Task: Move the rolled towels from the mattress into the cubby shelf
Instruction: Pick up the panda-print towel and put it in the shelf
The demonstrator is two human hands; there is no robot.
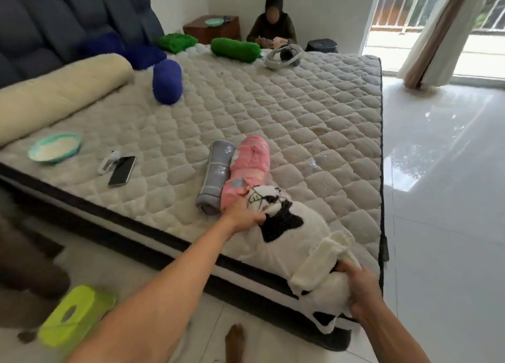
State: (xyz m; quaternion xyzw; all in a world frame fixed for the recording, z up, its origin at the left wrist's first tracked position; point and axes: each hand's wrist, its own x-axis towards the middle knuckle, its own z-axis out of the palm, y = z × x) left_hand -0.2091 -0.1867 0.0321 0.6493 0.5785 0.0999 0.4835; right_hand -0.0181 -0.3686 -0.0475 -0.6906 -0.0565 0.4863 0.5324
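Right fingers (pixel 345 267) hidden under white towel (pixel 297 242)

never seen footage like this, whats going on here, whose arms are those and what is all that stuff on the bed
There is one picture, taken by a wide-angle camera worn on a person's head, looking forward and down. That is why the edges bend and the arms seem to come from under the lens: they are the wearer's own.

Both hands grip a white and black rolled towel at the near edge of the mattress: the left hand at its far end, the right hand at its near end. Beside it lie a pink roll and a grey roll. Farther off are a blue roll, a green roll, a phone and a bowl. No shelf is visible.
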